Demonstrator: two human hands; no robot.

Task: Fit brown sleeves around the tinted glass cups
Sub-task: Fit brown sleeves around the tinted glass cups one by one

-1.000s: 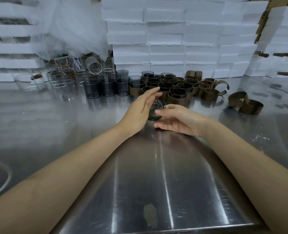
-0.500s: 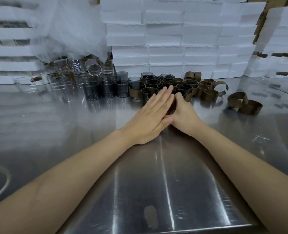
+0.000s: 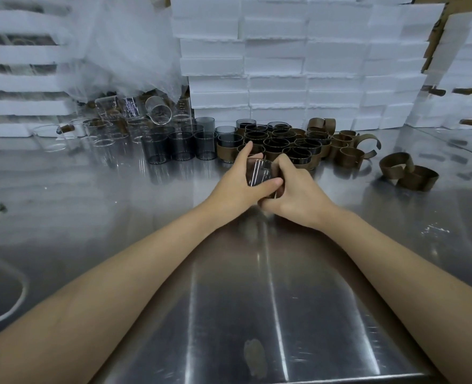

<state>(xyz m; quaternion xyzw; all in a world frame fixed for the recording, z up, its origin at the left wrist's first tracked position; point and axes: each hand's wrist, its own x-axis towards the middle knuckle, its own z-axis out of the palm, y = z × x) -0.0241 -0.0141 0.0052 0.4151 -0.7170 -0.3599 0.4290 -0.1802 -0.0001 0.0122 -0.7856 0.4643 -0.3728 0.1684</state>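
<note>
A tinted glass cup [image 3: 258, 173] lies on its side between both hands over the steel table [image 3: 229, 300]. My left hand [image 3: 237, 187] grips it, thumb across its near side and fingers over the far side. My right hand [image 3: 295, 192] curls round the cup's right end, where a brown sleeve edge [image 3: 275, 193] peeks out; most of it is hidden. Behind stand bare tinted cups [image 3: 171, 146], a cluster of sleeved cups [image 3: 281, 145] and loose brown sleeves [image 3: 406, 171].
Clear glass cups [image 3: 104, 131] and a crumpled plastic bag [image 3: 135, 48] sit at the back left. White foam boxes [image 3: 298, 65] are stacked along the back. A round rim [image 3: 21, 300] shows at the left edge.
Half a second ago my left hand lay flat over the right one, hiding the cup. Now both hands have pulled slightly nearer and curl round the cup, which shows between them.
</note>
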